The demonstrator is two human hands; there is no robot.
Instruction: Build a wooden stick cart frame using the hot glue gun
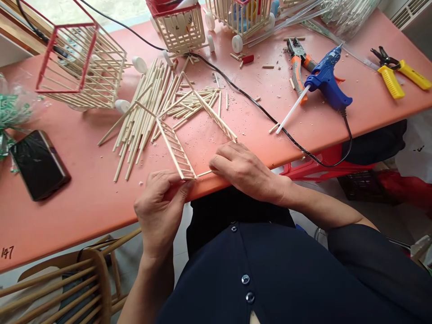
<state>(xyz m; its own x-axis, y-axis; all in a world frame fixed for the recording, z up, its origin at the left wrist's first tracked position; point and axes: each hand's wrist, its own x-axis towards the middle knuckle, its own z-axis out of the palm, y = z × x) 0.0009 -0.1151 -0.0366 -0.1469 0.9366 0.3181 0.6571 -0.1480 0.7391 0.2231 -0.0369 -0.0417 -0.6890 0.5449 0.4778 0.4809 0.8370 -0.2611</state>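
Note:
A small frame of thin wooden sticks (173,148) stands at the table's front edge, with a ladder-like side on the left and another on the right. My left hand (162,207) pinches its near left corner between thumb and fingers. My right hand (248,171) is closed at the near right end, its fingertips partly hidden. A thin stick (204,173) runs between both hands along the near side. Beyond the frame lies a pile of loose wooden sticks (141,117), with shorter cut sticks (195,105) beside it.
A blue glue gun (326,78), orange-handled pliers (297,67) and yellow-handled wire strippers (391,74) lie to the right. A black cable (243,92) crosses the table (84,189). Stick-built carts (84,67) with white wheels stand behind; a phone (39,164) lies left.

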